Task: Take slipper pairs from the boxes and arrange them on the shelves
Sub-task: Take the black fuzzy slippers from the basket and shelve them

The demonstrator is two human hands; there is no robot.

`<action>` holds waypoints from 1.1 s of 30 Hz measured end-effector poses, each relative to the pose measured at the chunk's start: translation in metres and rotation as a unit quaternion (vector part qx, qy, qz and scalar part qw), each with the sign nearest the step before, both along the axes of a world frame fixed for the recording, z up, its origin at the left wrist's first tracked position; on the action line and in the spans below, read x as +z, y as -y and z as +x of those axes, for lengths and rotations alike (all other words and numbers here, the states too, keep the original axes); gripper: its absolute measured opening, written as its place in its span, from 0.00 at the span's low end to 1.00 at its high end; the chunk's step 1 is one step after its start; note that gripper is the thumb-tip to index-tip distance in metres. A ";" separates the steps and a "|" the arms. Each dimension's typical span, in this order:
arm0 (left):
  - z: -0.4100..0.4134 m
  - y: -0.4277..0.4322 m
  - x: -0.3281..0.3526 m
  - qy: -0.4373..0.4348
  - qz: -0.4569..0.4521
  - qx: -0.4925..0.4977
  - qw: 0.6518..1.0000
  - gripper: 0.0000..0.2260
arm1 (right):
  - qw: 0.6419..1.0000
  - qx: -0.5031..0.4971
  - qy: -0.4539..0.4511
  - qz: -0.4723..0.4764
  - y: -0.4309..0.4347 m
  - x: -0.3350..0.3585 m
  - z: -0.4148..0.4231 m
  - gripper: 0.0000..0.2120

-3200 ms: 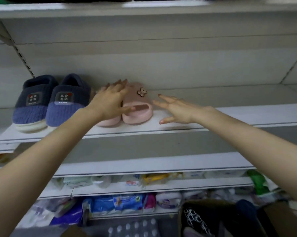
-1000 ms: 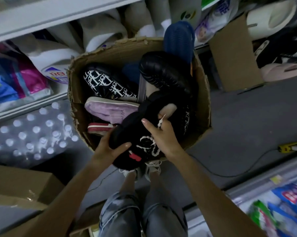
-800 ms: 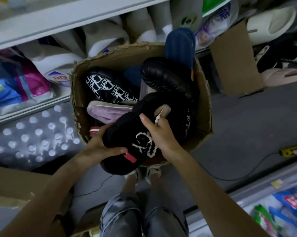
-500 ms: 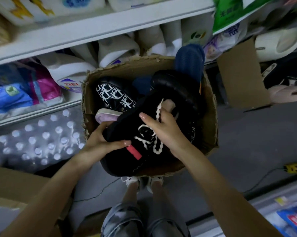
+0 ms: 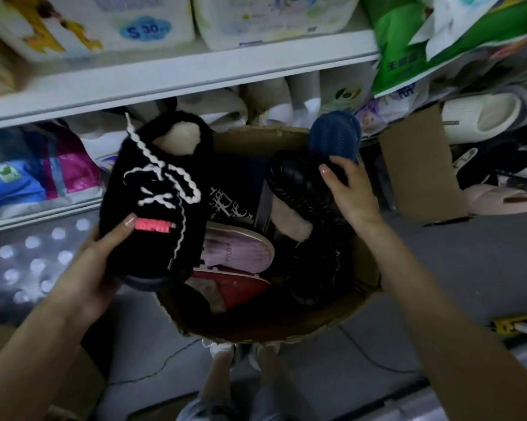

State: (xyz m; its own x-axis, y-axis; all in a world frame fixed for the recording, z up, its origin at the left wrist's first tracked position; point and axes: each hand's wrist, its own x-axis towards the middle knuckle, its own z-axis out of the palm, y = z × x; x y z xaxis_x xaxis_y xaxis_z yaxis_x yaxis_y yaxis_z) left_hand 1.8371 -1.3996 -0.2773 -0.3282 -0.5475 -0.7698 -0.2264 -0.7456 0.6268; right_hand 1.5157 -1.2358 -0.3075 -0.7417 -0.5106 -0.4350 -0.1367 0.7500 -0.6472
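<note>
The black fleece slipper [image 5: 153, 189], judged soft and light, is gripped at its firmer sole edge by the left hand [image 5: 95, 268] above the box's [image 5: 286, 326] left side; a quilted slipper [image 5: 298, 189] inside is clasped by the right hand [image 5: 350, 196].

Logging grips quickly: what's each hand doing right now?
Left hand: holds the black fuzzy slipper.
Right hand: thumb on a shiny black slipper in the box; grip cannot be told.

The fuzzy slipper [image 5: 153, 208] at 9 o'clock is black, with white wavy lacing and a pink-red tab. In the brown box [image 5: 286, 326] lie a glossy black quilted slipper [image 5: 298, 189], a navy ribbed slipper [image 5: 335, 135] at 1 o'clock, a lilac slipper [image 5: 238, 253], a red slipper [image 5: 235, 287] and a black, white-lettered slipper [image 5: 229, 205].
</note>
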 end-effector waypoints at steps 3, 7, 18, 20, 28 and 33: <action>-0.004 -0.003 -0.006 -0.003 0.039 0.034 0.999 0.18 | 0.995 0.063 0.037 0.060 0.010 -0.014 -0.010 0.23; -0.008 -0.014 -0.008 -0.003 0.054 0.033 0.998 0.27 | 0.996 0.024 0.052 0.063 0.009 -0.020 0.004 0.14; -0.014 -0.031 -0.028 0.055 0.057 0.001 0.997 0.30 | 0.997 -0.068 0.035 -0.011 -0.053 -0.034 0.101 0.11; -0.015 -0.033 -0.029 0.066 0.048 -0.007 0.997 0.30 | 0.987 -0.141 -0.047 -0.059 -0.058 -0.036 0.109 0.12; -0.013 -0.039 -0.029 0.074 0.038 -0.021 0.996 0.31 | 0.950 -0.302 0.072 -0.040 -0.049 -0.045 0.075 0.34; -0.016 -0.047 -0.026 0.072 0.037 -0.002 0.997 0.30 | 0.960 -0.233 0.152 0.017 -0.052 -0.052 0.057 0.43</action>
State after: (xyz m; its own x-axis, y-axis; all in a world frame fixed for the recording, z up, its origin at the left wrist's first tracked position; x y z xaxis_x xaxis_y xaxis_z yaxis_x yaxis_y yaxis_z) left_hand 1.8207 -1.3524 -0.3035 -0.2139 -0.4860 -0.8474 -0.3125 -0.7878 0.5307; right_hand 1.5725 -1.1839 -0.3594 -0.7231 -0.1357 -0.6773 0.4100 0.7047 -0.5790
